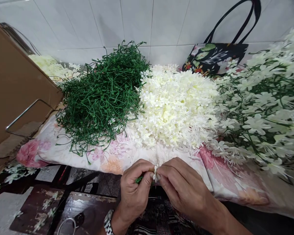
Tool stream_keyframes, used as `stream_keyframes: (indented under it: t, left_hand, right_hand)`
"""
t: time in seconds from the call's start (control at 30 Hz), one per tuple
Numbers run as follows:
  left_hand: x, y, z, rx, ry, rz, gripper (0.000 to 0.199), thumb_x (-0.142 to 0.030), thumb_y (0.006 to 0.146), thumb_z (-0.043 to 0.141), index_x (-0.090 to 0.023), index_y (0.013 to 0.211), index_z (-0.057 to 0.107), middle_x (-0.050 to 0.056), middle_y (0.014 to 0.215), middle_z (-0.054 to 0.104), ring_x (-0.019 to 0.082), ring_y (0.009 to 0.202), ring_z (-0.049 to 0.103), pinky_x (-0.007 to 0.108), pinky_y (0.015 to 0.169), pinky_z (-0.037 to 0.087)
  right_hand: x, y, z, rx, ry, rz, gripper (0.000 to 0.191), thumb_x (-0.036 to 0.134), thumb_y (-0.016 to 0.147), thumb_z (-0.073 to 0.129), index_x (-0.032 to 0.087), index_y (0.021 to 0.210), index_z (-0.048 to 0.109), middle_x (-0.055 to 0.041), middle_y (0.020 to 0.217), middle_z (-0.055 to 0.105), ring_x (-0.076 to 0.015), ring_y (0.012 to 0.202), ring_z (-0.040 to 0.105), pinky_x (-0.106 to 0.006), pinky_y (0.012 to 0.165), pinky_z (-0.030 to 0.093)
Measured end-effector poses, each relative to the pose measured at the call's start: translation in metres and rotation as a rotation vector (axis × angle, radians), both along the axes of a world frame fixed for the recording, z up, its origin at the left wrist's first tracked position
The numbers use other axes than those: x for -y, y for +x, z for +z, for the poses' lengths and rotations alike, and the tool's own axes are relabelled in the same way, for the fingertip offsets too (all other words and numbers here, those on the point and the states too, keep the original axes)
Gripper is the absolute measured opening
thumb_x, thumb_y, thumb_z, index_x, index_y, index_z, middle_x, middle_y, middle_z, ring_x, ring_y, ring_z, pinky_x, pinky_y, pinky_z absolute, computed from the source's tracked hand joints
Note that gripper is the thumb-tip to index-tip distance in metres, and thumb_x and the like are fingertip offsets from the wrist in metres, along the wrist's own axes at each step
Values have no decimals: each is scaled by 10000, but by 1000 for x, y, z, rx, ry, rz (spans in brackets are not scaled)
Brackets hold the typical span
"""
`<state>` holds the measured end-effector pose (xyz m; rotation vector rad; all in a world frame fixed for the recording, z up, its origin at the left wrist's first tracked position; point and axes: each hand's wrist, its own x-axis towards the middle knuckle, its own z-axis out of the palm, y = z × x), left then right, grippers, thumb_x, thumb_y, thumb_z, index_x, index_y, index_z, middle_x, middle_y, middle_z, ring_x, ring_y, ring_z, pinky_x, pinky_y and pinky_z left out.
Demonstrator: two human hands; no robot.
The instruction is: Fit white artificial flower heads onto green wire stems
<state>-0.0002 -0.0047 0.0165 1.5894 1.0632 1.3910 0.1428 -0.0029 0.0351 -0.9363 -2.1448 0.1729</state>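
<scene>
Brown cardboard box: the box [22, 85] stands well left of the heap of white fabric-like flower heads [173, 104]; the picture's left edge cuts it off.
Dark brown wooden stool: the stool [88, 205], below and left of the white heap, is cut off at the bottom.
Green stems: a tangled heap of thin, dark-green plastic-like stems [100, 98] adjoins the white heap's left side; single stems are hard to tell apart.
Left hand: the left hand [137, 187], on the white heap's near side, has its fingers closed around a small green piece [138, 179], mostly hidden.
Small white flower: the flower [155, 173], between the two hands' fingertips and nearer than the white heap, is partly covered by them.
Right hand: the right hand [183, 186], also nearer than the white heap, pinches the flower's right side; its lower fingers are hidden.
Black floral handbag: the bag [217, 58] stands behind the white heap, to its right, its base hidden.
Stemmed white flowers: the pile [257, 124] right of the white heap runs out of view.
</scene>
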Motion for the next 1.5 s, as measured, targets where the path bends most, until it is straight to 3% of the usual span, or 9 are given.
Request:
stream_keyframes:
  t: [0.13, 0.3, 0.43, 0.57, 0.73, 0.93, 1.07, 1.3, 1.5]
  left_hand:
    - [1, 1, -4, 124, -83, -35, 128, -118, 817, 564, -189, 732, 629, -35, 641, 540, 86, 603, 491, 171, 564, 396]
    - [3, -1, -10, 282, -282, -10, 93, -176, 821, 594, -189, 738, 634, -37, 643, 539, 86, 598, 470, 171, 559, 384]
    - [5, 1, -10, 287, -328, 19, 96, -197, 808, 614, -176, 716, 634, -34, 628, 546, 89, 592, 474, 174, 566, 389]
    - [6, 5, -8, 276, -345, 17, 85, -203, 791, 627, -165, 720, 654, -14, 647, 579, 106, 613, 503, 189, 577, 408]
    - [5, 9, 2, 188, -424, 13, 94, -197, 771, 615, -149, 699, 651, 1, 626, 592, 116, 591, 520, 202, 560, 424]
    - [1, 7, 12, 25, -505, -27, 148, -165, 774, 514, -164, 828, 651, 25, 739, 640, 122, 621, 531, 203, 558, 420]
    - [-1, 6, 12, -120, -451, -88, 213, -153, 828, 439, -164, 823, 652, 23, 720, 637, 117, 603, 521, 205, 550, 415]
    - [-1, 13, 13, -244, -349, -89, 287, -195, 867, 437, -139, 1018, 675, 26, 678, 669, 131, 597, 590, 235, 586, 474]
    - [1, 13, 14, -305, -352, -81, 163, -195, 880, 442, -177, 906, 602, -7, 657, 664, 125, 584, 594, 216, 565, 447]
  right_hand:
    - [0, -2, -5, -74, -39, 2, 134, 22, 867, 439, 125, 861, 523, -43, 667, 541, -143, 641, 492, -263, 556, 431]
    - [0, 5, 2, -191, -235, 22, 81, 139, 880, 491, 151, 952, 527, -38, 773, 562, -127, 721, 548, -230, 622, 487]
    - [-2, 9, 8, -152, -249, -15, 319, 265, 855, 547, 133, 1139, 489, -110, 1022, 579, -174, 940, 579, -273, 773, 525]
    - [-3, 9, 5, -182, -252, 27, 196, 140, 850, 509, 175, 1035, 561, -50, 866, 624, -139, 791, 606, -240, 679, 528]
    - [-3, 10, -3, -252, -243, -22, 122, 91, 844, 476, 162, 849, 576, -16, 686, 582, -109, 612, 560, -211, 544, 473]
    - [-4, 24, -6, -291, -375, -96, 96, 137, 849, 501, 180, 775, 544, 24, 650, 546, -84, 573, 520, -183, 526, 422]
    - [-4, 32, -5, -313, -421, -108, 94, 158, 855, 505, 184, 771, 540, 23, 668, 552, -87, 586, 517, -181, 529, 418]
    - [-4, 31, -2, -378, -367, -64, 88, 149, 861, 503, 184, 787, 535, 24, 672, 555, -85, 603, 539, -182, 555, 438]
    - [-4, 31, 2, -364, -349, -29, 91, 145, 864, 489, 178, 790, 530, 13, 668, 563, -87, 591, 542, -190, 536, 437]
